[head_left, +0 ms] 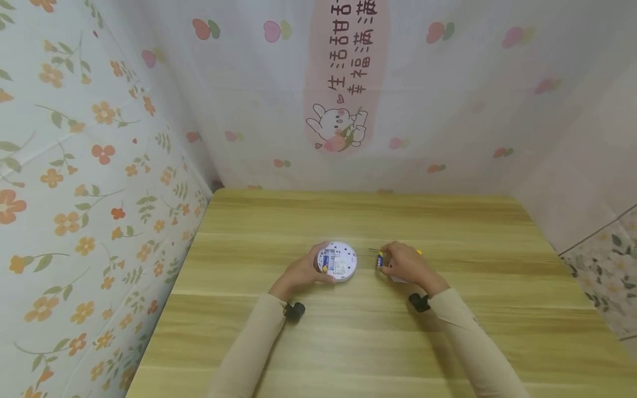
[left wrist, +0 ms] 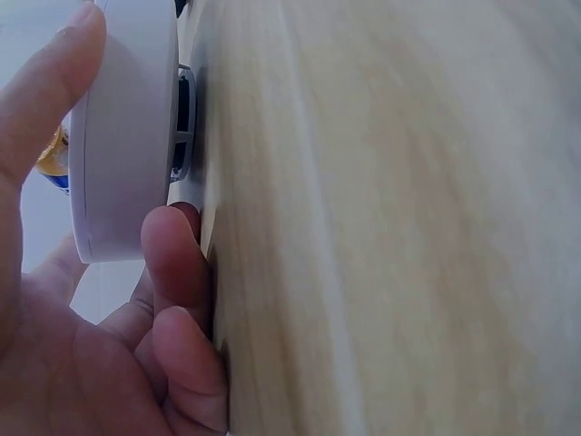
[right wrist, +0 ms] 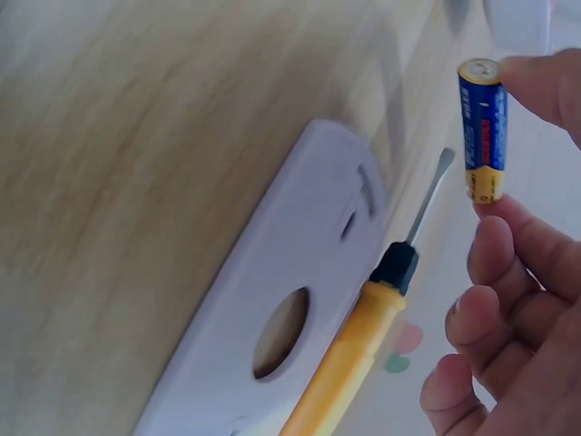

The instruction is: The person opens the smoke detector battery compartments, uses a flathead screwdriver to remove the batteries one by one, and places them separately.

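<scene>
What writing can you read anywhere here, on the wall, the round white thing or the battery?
"生活甜甜" and "幸福满满": two columns on the pink banner on the wall curtain, cut off at the top edge, so the last characters are partly guessed.
Battery in the right hand: red lettering on blue, too blurred to read.
Round white device held by the left hand: a printed label, too small to read.

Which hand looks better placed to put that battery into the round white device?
The right hand, probably. It already pinches the battery just beside the round white device, whose open compartment faces up. The left hand grips the device's rim, steadying it on the table.
</scene>
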Action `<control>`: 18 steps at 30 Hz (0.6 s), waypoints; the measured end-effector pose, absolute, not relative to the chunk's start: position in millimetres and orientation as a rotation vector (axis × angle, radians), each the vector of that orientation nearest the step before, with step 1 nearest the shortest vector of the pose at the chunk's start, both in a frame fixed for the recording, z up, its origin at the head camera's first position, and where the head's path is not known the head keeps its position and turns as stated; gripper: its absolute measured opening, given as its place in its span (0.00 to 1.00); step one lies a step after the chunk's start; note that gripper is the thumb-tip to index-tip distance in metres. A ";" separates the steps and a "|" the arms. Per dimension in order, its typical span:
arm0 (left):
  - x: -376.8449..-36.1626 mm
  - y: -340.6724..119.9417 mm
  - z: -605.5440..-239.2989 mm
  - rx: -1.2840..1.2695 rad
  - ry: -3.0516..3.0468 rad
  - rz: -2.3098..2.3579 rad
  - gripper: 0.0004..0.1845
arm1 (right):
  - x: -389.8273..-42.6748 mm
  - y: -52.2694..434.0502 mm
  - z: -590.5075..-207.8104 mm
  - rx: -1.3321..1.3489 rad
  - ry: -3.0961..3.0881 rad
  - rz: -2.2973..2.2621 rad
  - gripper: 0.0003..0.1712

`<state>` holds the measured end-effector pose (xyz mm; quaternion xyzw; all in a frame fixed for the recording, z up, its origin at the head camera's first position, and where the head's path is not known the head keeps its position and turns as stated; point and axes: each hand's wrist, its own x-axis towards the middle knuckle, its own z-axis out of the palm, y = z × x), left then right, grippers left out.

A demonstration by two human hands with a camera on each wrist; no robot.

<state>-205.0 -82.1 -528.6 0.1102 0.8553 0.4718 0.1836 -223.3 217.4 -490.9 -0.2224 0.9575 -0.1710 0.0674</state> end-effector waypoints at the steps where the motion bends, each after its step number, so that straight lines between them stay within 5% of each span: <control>1: -205.2 -82.3 -528.6 0.313 2.410 1.332 0.57 | -223.2 218.3 -490.6 -0.672 2.874 -0.503 0.30; 18: -203.8 -81.8 -526.3 0.295 2.399 1.351 0.56 | -221.3 224.1 -499.3 -0.726 2.822 -0.464 0.27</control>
